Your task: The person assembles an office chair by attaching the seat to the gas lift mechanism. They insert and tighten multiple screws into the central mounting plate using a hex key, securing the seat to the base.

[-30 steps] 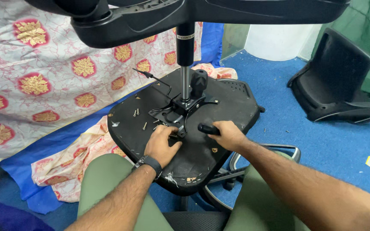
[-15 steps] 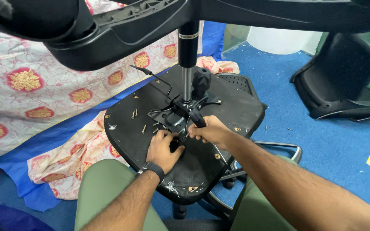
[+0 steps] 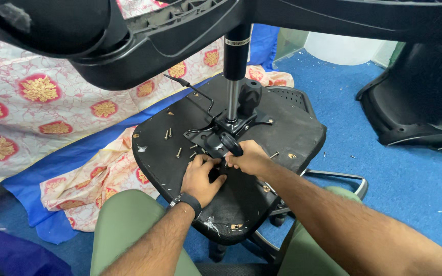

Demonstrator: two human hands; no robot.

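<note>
Both hands meet at the seat underside [image 3: 262,199] centre: right hand [image 3: 249,158] clamped on black-handled tool [image 3: 229,143], left hand [image 3: 201,177] half-curled, bracing; tool may slip, scattering loose screws [image 3: 179,152]

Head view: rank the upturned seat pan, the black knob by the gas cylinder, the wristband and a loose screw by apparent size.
1. Upturned seat pan
2. Black knob
3. Wristband, close to the knob in apparent size and nearer the camera, so that pair is unsure
4. Loose screw
</note>
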